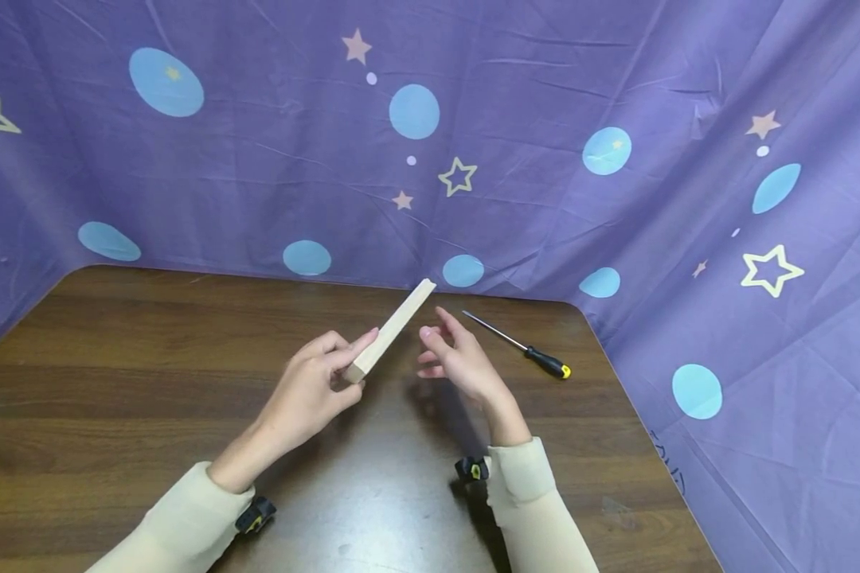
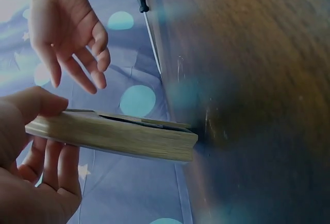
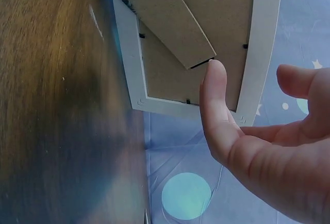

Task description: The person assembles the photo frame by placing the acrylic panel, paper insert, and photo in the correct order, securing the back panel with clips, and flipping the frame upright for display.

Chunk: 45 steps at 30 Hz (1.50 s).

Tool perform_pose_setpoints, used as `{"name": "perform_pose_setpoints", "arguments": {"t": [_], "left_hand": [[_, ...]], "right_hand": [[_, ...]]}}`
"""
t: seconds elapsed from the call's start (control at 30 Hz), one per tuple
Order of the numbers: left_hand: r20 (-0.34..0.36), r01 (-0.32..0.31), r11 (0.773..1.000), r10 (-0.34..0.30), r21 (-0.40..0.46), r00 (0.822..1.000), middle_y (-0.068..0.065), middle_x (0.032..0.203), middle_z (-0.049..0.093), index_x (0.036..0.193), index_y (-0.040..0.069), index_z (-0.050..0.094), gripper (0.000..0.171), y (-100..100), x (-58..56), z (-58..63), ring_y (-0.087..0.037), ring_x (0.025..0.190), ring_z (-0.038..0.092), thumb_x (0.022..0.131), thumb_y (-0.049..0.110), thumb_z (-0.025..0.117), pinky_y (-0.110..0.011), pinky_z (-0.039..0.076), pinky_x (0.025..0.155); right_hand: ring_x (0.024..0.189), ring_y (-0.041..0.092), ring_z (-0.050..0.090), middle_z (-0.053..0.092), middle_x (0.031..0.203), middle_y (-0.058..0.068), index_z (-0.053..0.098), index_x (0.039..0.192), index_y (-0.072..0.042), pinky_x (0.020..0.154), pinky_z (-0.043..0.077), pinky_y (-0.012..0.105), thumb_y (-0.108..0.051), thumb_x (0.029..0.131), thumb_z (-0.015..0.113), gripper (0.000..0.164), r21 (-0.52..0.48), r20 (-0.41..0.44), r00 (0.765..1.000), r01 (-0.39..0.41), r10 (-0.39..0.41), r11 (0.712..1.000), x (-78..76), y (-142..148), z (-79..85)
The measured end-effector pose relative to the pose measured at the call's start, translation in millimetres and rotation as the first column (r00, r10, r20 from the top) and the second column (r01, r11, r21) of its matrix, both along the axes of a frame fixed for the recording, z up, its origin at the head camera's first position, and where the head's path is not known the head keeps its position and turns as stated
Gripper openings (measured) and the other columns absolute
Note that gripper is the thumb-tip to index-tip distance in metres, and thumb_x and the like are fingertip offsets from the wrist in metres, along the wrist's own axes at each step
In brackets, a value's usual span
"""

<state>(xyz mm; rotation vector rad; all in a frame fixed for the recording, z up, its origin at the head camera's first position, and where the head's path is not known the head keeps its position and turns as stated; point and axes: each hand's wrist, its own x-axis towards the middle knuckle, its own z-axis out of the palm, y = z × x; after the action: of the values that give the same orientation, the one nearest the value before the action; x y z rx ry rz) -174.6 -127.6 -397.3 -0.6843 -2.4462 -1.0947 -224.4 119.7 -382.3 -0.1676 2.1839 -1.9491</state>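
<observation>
A pale wooden picture frame (image 1: 394, 330) tilts above the table, seen edge-on in the head view. My left hand (image 1: 311, 390) grips its near end, thumb on one side and fingers on the other, as the left wrist view also shows. The frame's back (image 3: 165, 87) faces my right hand (image 1: 466, 358); a brown backing board, a stand flap (image 3: 178, 23) and small black tabs show there. That hand hangs to the right of the frame with loosely bent fingers, holding nothing and apart from the frame. The frame's front is hidden.
A screwdriver (image 1: 545, 362) with a black and yellow handle lies on the brown wooden table (image 1: 150, 358), right of my right hand. A purple curtain (image 1: 258, 159) with stars and blue dots hangs along the back and sides.
</observation>
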Motion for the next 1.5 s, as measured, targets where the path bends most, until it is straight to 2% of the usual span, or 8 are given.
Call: {"name": "perform_pose_setpoints", "arguments": {"t": [0.1,0.23,0.5,0.67,0.87,1.07,1.27,1.5], "left_hand": [[-0.010,0.016,0.999,-0.016,-0.050,1.000,0.011,0.090,0.060,0.149,0.019,0.064,0.081,3,2.0,-0.7,-0.012,0.078,0.050,0.075,-0.001,0.088,-0.027,0.046,0.066],[-0.021,0.049,0.993,-0.051,-0.107,0.998,0.011,0.091,0.059,0.147,0.020,0.066,0.080,6,4.8,-1.3,-0.010,0.079,0.050,0.073,0.001,0.090,-0.025,0.046,0.066],[0.007,0.108,0.982,-0.109,-0.157,0.994,0.012,0.090,0.059,0.147,0.026,0.066,0.083,9,8.0,-1.2,-0.006,0.077,0.050,0.072,0.007,0.096,-0.022,0.048,0.065],[0.076,0.151,0.980,-0.142,-0.127,0.987,0.012,0.095,0.064,0.146,0.027,0.066,0.083,10,8.5,-1.6,-0.003,0.081,0.057,0.072,0.011,0.099,-0.021,0.054,0.068],[0.176,0.208,0.977,-0.197,-0.049,0.964,0.014,0.093,0.064,0.144,0.024,0.069,0.079,11,8.1,-1.2,-0.002,0.083,0.063,0.073,0.011,0.098,-0.024,0.060,0.077],[0.225,0.263,0.965,-0.257,0.004,0.940,0.013,0.093,0.069,0.134,0.020,0.075,0.061,11,7.1,-2.6,-0.003,0.086,0.066,0.077,0.009,0.095,-0.025,0.062,0.079],[0.239,0.292,0.956,-0.282,-0.009,0.929,0.014,0.094,0.071,0.127,0.019,0.078,0.051,11,6.0,-5.9,-0.001,0.086,0.067,0.080,0.009,0.093,-0.024,0.061,0.081],[0.210,0.234,0.964,-0.206,-0.122,0.956,0.009,0.108,0.073,0.137,0.022,0.072,0.063,7,4.6,-9.8,-0.012,0.102,0.066,0.079,0.020,0.096,-0.039,0.057,0.092]], "right_hand": [[0.094,0.024,0.069,0.049,0.148,0.029,0.016,0.170,-0.005,0.078,0.067,0.040,-0.021,0.111,0.058,0.074,-0.011,-0.005,1.000,0.000,0.000,1.000,0.2,0,0.5],[0.096,0.032,0.069,0.051,0.143,0.030,0.015,0.170,-0.006,0.078,0.067,0.041,-0.022,0.111,0.057,0.074,-0.019,-0.017,1.000,0.019,-0.019,1.000,-0.7,0,0.2],[0.087,0.024,0.066,0.056,0.125,0.020,0.017,0.169,-0.007,0.075,0.067,0.037,-0.019,0.110,0.058,0.073,-0.035,-0.002,0.998,0.064,-0.064,0.997,-2.2,1,0.3],[0.084,0.020,0.065,0.055,0.117,0.016,0.024,0.167,-0.006,0.073,0.067,0.036,-0.017,0.110,0.058,0.067,-0.042,-0.001,0.997,0.071,-0.071,0.997,-3.1,1,-0.2],[0.079,0.018,0.066,0.053,0.112,0.015,0.033,0.160,-0.002,0.070,0.066,0.034,-0.016,0.110,0.056,0.057,-0.035,-0.003,0.998,0.059,-0.059,0.998,-3.6,1,-2.6],[0.074,0.015,0.062,0.052,0.107,0.013,0.026,0.163,-0.001,0.065,0.065,0.033,-0.014,0.106,0.061,0.067,-0.020,0.022,0.997,0.081,-0.080,0.997,-2.3,0,-3.5],[0.073,0.017,0.062,0.054,0.106,0.015,0.020,0.166,0.000,0.067,0.067,0.037,-0.009,0.102,0.064,0.078,0.008,0.041,0.995,0.087,-0.087,0.996,-3.3,1,-6.5],[0.069,0.018,0.065,0.054,0.108,0.016,0.017,0.167,0.001,0.068,0.067,0.040,-0.007,0.102,0.064,0.081,0.035,0.075,0.994,0.075,-0.078,0.997,-3.8,3,-7.2]]}}
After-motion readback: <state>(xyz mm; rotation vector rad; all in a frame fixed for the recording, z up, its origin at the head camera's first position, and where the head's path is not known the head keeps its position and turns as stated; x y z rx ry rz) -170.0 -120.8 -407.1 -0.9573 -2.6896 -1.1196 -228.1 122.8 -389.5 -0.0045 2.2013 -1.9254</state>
